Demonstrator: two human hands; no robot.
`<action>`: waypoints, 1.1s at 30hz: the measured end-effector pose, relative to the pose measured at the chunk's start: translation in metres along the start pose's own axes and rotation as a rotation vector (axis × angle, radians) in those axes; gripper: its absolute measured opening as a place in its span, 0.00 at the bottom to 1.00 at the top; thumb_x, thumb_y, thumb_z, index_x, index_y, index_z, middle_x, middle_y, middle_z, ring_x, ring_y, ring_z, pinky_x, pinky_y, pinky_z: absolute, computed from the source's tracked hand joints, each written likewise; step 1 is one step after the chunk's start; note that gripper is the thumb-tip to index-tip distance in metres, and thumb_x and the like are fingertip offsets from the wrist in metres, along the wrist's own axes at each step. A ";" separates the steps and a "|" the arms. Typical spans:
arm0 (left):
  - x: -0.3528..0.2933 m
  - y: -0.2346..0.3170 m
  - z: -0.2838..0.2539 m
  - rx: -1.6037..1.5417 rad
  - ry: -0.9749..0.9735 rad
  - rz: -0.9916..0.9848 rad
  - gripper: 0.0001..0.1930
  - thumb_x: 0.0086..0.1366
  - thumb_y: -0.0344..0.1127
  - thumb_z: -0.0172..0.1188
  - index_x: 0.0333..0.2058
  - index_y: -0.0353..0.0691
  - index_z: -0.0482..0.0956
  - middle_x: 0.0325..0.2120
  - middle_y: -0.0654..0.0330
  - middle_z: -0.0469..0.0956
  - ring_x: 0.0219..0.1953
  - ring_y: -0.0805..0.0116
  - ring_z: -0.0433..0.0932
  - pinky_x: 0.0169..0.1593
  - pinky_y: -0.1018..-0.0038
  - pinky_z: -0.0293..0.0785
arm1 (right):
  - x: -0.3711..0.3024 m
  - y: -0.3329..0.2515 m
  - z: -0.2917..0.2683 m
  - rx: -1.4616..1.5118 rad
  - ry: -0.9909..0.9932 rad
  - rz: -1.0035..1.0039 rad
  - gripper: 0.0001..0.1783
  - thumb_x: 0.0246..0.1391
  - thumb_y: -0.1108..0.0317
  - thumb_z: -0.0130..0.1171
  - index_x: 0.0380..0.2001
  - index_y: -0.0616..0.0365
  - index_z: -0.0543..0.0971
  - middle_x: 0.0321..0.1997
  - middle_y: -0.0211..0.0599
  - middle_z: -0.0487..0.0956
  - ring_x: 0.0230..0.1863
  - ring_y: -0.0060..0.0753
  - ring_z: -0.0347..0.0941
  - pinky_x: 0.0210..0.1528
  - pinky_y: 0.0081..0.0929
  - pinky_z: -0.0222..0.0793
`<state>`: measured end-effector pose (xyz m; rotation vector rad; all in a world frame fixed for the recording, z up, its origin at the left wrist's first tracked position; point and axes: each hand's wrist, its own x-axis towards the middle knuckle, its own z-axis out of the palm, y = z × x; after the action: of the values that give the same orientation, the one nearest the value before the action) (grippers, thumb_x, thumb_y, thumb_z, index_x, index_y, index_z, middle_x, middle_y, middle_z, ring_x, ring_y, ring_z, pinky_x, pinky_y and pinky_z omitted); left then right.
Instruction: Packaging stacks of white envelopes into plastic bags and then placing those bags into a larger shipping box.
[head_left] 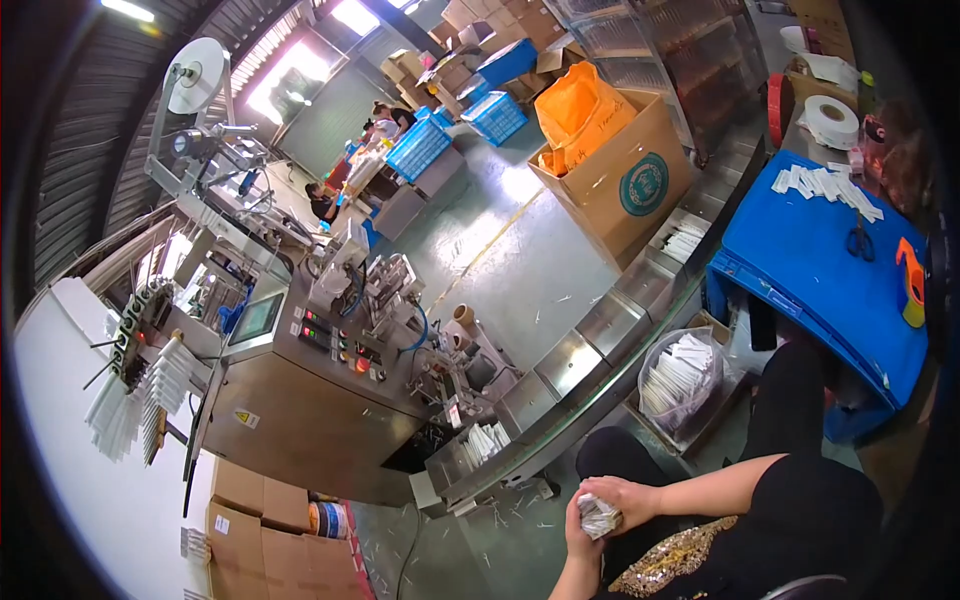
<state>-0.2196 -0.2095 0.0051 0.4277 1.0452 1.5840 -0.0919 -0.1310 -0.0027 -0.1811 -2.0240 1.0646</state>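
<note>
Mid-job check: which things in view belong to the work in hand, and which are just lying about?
Likely in the work:
- slim white pieces, held between left hand and right hand
- clear tub of similar pieces
- metal conveyor carrying more

Seemingly lying about:
- scissors
- orange-and-yellow tool
- orange bag

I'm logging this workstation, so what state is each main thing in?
Left hand: closed on the white sticks
Right hand: closed on them too
White sticks: bundled
Tub: open, heaped with similar sticks
Cardboard box: open, orange bag poking out
Scissors: lying on the blue surface; blades unclear
</note>
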 end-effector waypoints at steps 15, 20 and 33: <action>0.116 -0.035 0.082 0.347 -0.181 -0.185 0.31 0.63 0.58 0.40 0.59 0.46 0.59 0.61 0.57 0.55 0.62 0.61 0.53 0.62 0.68 0.49 | -0.007 0.043 -0.164 -0.180 0.324 0.628 0.43 0.31 0.68 0.66 0.54 0.56 0.59 0.46 0.47 0.73 0.48 0.47 0.71 0.49 0.35 0.67; 0.160 -0.114 0.077 1.218 -0.329 0.071 0.21 0.58 0.52 0.54 0.48 0.52 0.75 0.60 0.45 0.52 0.54 0.52 0.67 0.58 0.70 0.59 | -0.046 0.092 -0.231 -0.462 0.405 1.075 0.49 0.29 0.57 0.67 0.56 0.62 0.57 0.51 0.56 0.69 0.53 0.51 0.66 0.53 0.38 0.63; 0.186 -0.127 0.085 1.422 -0.282 0.033 0.22 0.55 0.50 0.53 0.43 0.41 0.76 0.57 0.46 0.59 0.56 0.50 0.63 0.55 0.64 0.62 | -0.025 0.143 -0.220 -0.565 -0.020 1.336 0.48 0.25 0.55 0.68 0.53 0.63 0.62 0.52 0.56 0.68 0.52 0.48 0.67 0.53 0.36 0.66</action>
<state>-0.1367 -0.0093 -0.0981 1.5429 1.7991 0.5180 0.0506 0.0842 -0.0564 -2.0043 -2.0776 1.1164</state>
